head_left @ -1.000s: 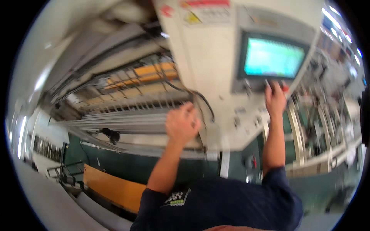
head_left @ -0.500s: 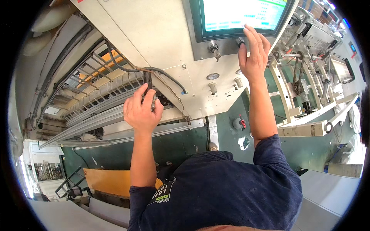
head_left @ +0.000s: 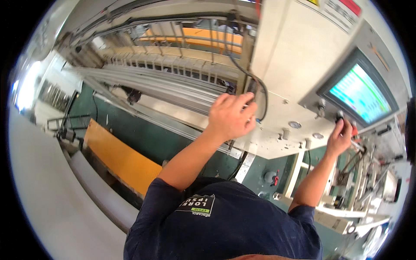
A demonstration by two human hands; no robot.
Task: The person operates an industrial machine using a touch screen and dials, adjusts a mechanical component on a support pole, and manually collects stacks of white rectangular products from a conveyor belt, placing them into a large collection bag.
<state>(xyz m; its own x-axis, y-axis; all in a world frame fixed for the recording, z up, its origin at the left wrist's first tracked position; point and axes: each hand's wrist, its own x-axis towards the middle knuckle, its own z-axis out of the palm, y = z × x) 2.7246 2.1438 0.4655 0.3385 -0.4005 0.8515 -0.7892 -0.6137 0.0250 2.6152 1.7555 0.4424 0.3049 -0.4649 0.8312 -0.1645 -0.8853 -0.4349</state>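
Green floor (head_left: 143,138) opens beyond cabinet edge (head_left: 269,153); left fingers (head_left: 241,101) half-curled, hold unclear; right fingers (head_left: 339,126) pinch knob (head_left: 339,115).

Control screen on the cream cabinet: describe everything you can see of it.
The control screen is a rectangular display, lit cyan, green and white, its contents too blurred to read. A dark frame surrounds it, set in a grey, metal-looking panel on the cream cabinet. It sits slanted in the view. No hand touches it; the right hand is at the black knob beneath its lower edge.
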